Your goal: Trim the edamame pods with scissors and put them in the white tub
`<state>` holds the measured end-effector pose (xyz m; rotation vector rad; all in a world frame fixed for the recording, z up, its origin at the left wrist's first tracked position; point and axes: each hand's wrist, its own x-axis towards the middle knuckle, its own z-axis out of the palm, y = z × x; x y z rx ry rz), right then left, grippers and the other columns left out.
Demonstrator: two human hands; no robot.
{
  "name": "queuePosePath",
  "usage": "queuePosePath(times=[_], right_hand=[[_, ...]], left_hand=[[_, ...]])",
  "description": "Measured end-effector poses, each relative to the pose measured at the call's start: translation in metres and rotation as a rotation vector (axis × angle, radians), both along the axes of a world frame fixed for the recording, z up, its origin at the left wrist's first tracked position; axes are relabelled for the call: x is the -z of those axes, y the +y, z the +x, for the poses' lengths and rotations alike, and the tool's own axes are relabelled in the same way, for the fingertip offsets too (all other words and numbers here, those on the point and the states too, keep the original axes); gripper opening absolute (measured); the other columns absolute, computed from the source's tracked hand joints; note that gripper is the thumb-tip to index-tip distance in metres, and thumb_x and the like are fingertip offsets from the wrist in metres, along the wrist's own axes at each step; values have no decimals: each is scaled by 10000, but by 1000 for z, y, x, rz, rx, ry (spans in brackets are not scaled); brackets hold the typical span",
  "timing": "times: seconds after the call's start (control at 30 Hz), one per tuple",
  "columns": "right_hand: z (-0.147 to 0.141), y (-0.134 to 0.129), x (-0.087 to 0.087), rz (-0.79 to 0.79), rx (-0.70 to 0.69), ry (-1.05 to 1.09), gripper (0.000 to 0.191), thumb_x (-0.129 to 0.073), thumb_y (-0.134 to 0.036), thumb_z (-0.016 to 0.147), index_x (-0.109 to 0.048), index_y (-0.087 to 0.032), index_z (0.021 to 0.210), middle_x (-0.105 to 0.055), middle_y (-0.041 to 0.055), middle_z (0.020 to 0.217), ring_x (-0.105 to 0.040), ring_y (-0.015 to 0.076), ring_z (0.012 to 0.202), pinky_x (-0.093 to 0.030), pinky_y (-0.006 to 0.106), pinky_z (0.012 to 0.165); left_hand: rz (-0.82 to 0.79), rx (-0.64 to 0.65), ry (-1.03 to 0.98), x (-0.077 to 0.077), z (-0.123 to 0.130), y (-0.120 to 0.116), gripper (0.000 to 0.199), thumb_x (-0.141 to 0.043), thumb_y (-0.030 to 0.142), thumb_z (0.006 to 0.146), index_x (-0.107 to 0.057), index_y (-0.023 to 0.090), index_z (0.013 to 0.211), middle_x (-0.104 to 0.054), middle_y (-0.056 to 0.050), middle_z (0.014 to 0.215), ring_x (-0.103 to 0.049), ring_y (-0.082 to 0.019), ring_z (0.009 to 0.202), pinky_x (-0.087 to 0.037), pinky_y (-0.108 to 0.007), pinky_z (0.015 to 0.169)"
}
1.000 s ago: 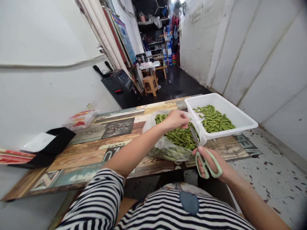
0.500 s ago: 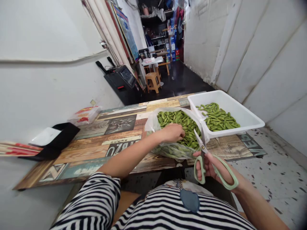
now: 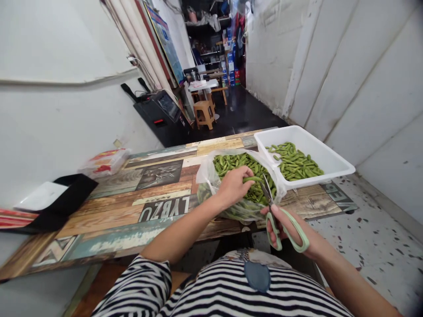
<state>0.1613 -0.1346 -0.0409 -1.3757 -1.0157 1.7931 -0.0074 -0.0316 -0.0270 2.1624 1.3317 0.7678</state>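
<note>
My left hand [image 3: 235, 185] pinches an edamame pod [image 3: 252, 179] above the open plastic bag [image 3: 204, 171], which is full of loose green pods. The pod's free end points right, close to the blades of the scissors [image 3: 269, 193]. My right hand [image 3: 280, 224] is closed on the pale green scissor handles, with the blades slightly apart and pointing up and away from me. Right behind the bag, a white plastic tray [image 3: 330, 154] holds a heap of pods [image 3: 297, 163] along its near left side.
A wood-patterned table [image 3: 119, 220] lies under everything. On its left are a black holder [image 3: 71, 198] with red-ended chopsticks and a white item, and a plastic-wrapped packet [image 3: 107, 160]. Behind it stand a black machine [image 3: 158, 116] and a tan stool [image 3: 204, 114].
My left hand has come up out of the pods with one pod in its fingers. The scissors have swung toward it, their blades closer together. The view has shifted slightly right.
</note>
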Motion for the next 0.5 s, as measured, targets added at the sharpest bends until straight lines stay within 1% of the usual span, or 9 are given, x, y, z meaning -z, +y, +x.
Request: queuePosePath(times=[0.13, 0.23, 0.3, 0.37, 0.43, 0.5], right_hand=[[-3, 6, -2, 43, -28, -39, 530, -483, -669, 752, -518, -173, 932, -527, -48, 525, -518, 109, 392, -404, 226, 399], [-5, 10, 0, 66, -46, -75, 495, -480, -661, 759, -511, -178, 866, -488, -61, 474, -487, 100, 343, -386, 214, 356], [-7, 10, 3, 61, -41, -96, 478, -495, -655, 752, -501, -183, 828, -470, -68, 451, -463, 96, 315, -380, 211, 327], [-9, 10, 6, 53, -32, -111, 465, -508, -649, 744, -496, -189, 808, -464, -71, 441, -447, 93, 302, -382, 209, 310], [-10, 10, 8, 35, -27, -124, 451, -517, -639, 743, -505, -191, 803, -455, -73, 434, -426, 85, 292, -375, 202, 296], [-9, 11, 9, 13, -15, -145, 433, -536, -619, 741, -520, -190, 804, -439, -76, 428, -403, 78, 280, -348, 193, 277]], left_hand=[[-57, -5, -59, 8, 6, -5, 145, -622, 245, 752, -589, 173, 874, -678, -28, 878, -634, -152, 852, -485, -260, 768], [-61, -18, -59, 7, 7, -7, 135, -617, 248, 756, -589, 170, 862, -680, -34, 894, -632, -150, 850, -480, -259, 773], [-62, -18, 5, 3, 6, -8, 131, -606, 248, 765, -590, 171, 870, -682, -36, 899, -628, -158, 850, -469, -278, 793], [-41, -5, 123, -2, 5, -9, 138, -590, 251, 781, -599, 174, 894, -682, -39, 887, -622, -174, 849, -444, -324, 845], [21, 20, 266, -7, 5, -10, 130, -587, 261, 788, -619, 179, 884, -677, -48, 851, -609, -202, 874, -406, -377, 894], [97, 35, 369, -10, 5, -10, 120, -600, 277, 781, -643, 178, 834, -666, -65, 831, -590, -227, 916, -388, -394, 904]])
